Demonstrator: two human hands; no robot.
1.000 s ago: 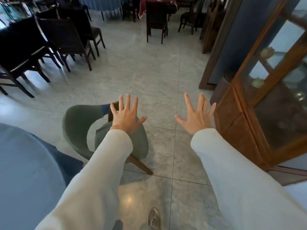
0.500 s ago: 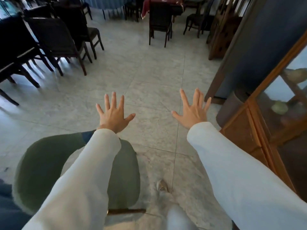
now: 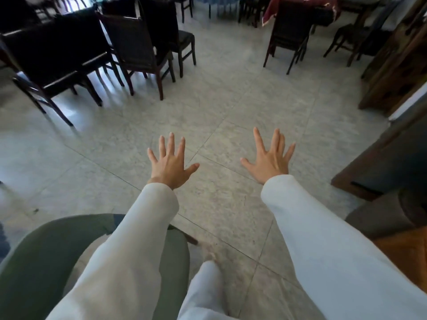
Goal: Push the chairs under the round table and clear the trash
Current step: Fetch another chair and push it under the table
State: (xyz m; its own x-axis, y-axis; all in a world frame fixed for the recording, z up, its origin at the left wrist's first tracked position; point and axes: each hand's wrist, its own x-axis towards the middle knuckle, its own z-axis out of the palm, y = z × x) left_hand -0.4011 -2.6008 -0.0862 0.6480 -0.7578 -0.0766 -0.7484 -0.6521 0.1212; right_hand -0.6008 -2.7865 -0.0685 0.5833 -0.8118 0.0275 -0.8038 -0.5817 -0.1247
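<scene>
So nearest the camera, the green chair (image 3: 41, 262) now sits low at the bottom left, half hidden under the left sleeve (image 3: 129, 250), with a white trouser leg (image 3: 203, 289) stepping just beside its seat. 1 second ago that chair was out ahead and the blue round tabletop filled the lower left corner. Now the tabletop is basically out of frame, so the view has swung away from it. Looks like the person is walking round the chair, and it's probably not tucked in yet.

A bit further out, the left hand (image 3: 171, 165) and right hand (image 3: 270, 162) hang over the floor (image 3: 219, 100) with all fingers spread wide, same as before, holding nothing and touching nothing. There's 1 tiny dark speck (image 3: 35, 210) on the tiles to the left, too small to call trash or not.

Room-wise: big open patch of floor straight ahead, a wooden cabinet (image 3: 397, 72) crowding the right edge, and a cluster of dark chairs (image 3: 136, 47) at the far left, well apart from the hands. Plenty of space to turn and get behind the green chair.
</scene>
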